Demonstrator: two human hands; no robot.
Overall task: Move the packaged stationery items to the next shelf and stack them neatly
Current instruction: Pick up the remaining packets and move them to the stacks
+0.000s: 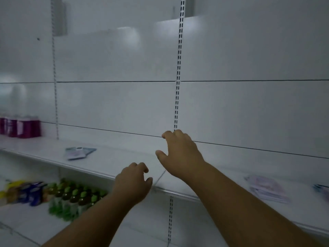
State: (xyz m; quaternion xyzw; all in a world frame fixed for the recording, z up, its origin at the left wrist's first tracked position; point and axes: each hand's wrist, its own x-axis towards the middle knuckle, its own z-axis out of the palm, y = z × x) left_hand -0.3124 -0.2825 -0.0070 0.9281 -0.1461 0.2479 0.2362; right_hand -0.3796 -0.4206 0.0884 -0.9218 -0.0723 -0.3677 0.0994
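A small stack of flat packaged stationery items (79, 152) lies on the white shelf (114, 163) to the left. More flat packets (267, 189) lie on the adjoining shelf section at the right, with another packet (321, 188) at the frame edge. My left hand (132, 182) hovers at the shelf's front edge, fingers loosely curled, holding nothing. My right hand (179, 154) reaches over the middle of the shelf, near the joint between the two sections, fingers loosely bent and empty. Both hands are apart from every packet.
Pink bottles (19, 126) stand at the shelf's far left. On the lower shelf sit green-capped bottles (74, 198) and blue and yellow packs (23, 192). A slotted upright (178, 72) runs down the white back panel behind my right hand.
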